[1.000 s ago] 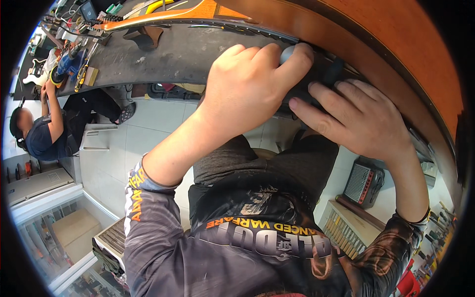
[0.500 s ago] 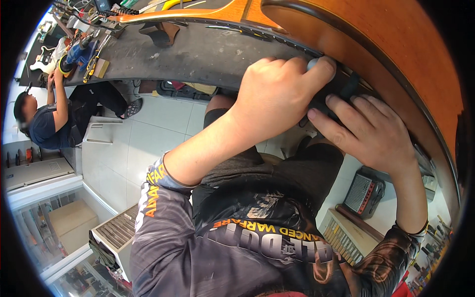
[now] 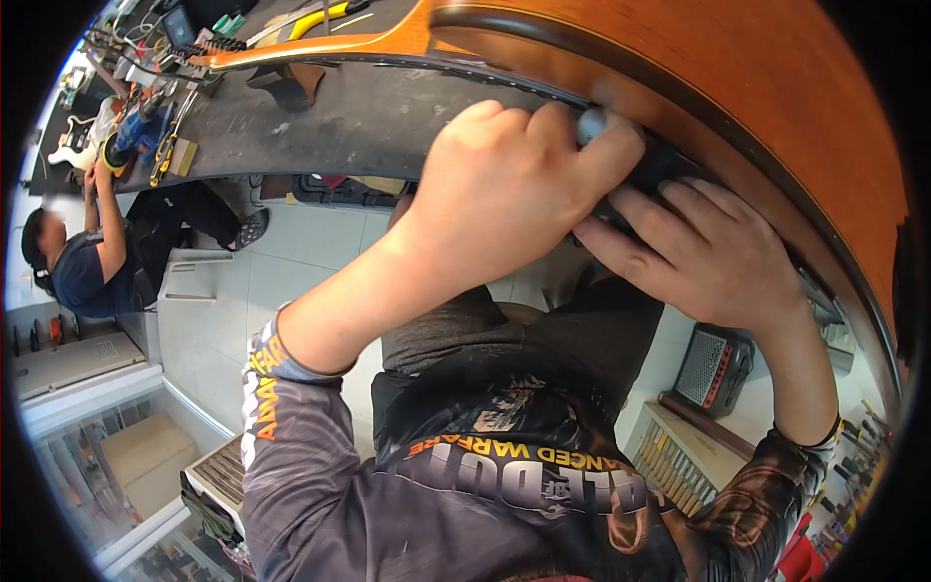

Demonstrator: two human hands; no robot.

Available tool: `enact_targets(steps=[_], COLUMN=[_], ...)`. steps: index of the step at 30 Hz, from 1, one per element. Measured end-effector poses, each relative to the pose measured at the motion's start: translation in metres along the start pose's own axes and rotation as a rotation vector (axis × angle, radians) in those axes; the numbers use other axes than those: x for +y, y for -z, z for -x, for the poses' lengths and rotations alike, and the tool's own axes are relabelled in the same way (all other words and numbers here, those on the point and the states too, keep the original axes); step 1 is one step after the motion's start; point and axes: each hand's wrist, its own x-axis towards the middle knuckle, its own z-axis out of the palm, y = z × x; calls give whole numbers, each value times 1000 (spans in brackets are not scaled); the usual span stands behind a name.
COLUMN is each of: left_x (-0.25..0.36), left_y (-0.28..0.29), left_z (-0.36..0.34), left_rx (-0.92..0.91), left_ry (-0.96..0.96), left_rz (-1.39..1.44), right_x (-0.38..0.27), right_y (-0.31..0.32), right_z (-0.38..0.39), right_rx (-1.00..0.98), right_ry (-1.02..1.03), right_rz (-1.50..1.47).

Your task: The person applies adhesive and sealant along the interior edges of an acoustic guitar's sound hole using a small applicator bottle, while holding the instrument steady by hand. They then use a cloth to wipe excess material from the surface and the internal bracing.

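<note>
A guitar with an orange-brown glossy body (image 3: 776, 126) lies along the dark bench, its neck stretching to the far left. My left hand (image 3: 509, 184) is closed in a fist at the near side of the guitar body. A rounded pale blue-grey end (image 3: 591, 124) pokes out between its thumb and fingers; the rest of that thing is hidden by the hand. Close beside it, my right hand (image 3: 713, 252) has bent fingers around something dark, low against the guitar's edge. The fingers cover what they hold, so its kind does not show.
A dark wooden block (image 3: 291, 85) stands by the neck on the bench mat (image 3: 378, 116). Yellow-handled cutters (image 3: 325, 17) lie beyond the neck. At far left a person (image 3: 92, 252) works with a blue power tool (image 3: 136, 131). An amplifier (image 3: 713, 369) stands at lower right.
Both my hands have shifted slightly left, and more of the blue-grey end shows above the left fist. The whole view has turned a little, moving the guitar and bench in the picture.
</note>
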Motion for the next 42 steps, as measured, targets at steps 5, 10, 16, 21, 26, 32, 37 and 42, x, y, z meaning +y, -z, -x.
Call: enact_targets(steps=[5, 10, 16, 21, 26, 32, 37, 42], left_x=[-4, -6, -4, 0, -1, -3, -8, -5], left_y=[9, 16, 15, 13, 14, 16, 19, 21], left_z=[3, 0, 7, 9, 9, 6, 3, -3], left_rx=[-42, -44, -40, -12, -16, -28, -34, -60], left_ry=[-60, -101, -70, -60, -54, -95, -156, -121], left_rz=[-89, -121, -117, -129, -136, -141, -189, -170], right_x=[-2, -3, 0, 1, 1, 0, 0, 2], right_y=[-2, -4, 1, 1, 1, 0, -2, -1], right_z=[6, 9, 6, 4, 3, 4, 5, 5], right_rx=[-43, 3, -40, -43, -16, -33, 9, 0], right_ry=[-10, -46, -46, -39, -39, -43, -48, -61], right_rz=[-31, -41, -75, -69, -60, -63, -53, -80])
